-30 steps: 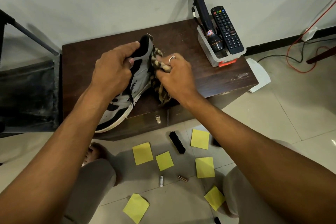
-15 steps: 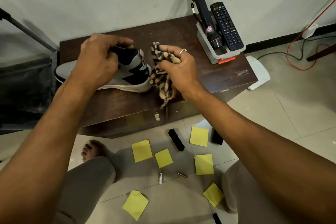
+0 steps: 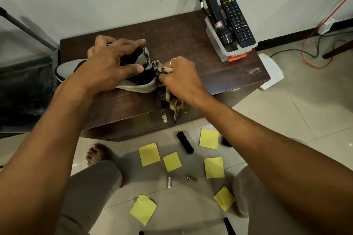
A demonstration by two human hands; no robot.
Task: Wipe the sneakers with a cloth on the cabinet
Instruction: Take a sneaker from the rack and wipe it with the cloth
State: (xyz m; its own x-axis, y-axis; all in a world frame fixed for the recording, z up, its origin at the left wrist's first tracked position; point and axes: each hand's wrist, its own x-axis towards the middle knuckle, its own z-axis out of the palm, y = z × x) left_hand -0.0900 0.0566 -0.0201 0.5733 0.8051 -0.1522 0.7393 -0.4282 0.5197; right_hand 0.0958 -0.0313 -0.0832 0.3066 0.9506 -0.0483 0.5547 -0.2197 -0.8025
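You are looking down at a dark wooden cabinet (image 3: 210,74) set against a pale wall. A grey, black and white sneaker (image 3: 68,67) stands on its sole on the left part of the cabinet top, with its toe at the left edge and its heel toward the middle. Your left hand (image 3: 112,66) comes over the shoe from above, and its grip is closed on the sneaker: fingers spread over the far side of the collar, thumb on the near side. Your right hand (image 3: 179,76), with a ring (image 3: 172,61) on one finger, has its grip bunched tightly round a striped tan and dark cloth (image 3: 172,101). It holds the cloth against the sneaker's heel, and the loose end hangs over the cabinet's front edge. At the right rear corner of the cabinet, well apart from the shoe, a clear plastic holder (image 3: 215,44) carries a black torch (image 3: 215,11) and a black remote (image 3: 237,21), both leaning back. On the tiled floor below lie yellow sticky notes (image 3: 149,154), a black brush (image 3: 185,142) and two small batteries (image 3: 169,182). Your bare foot (image 3: 97,153) shows beside the cabinet's base.
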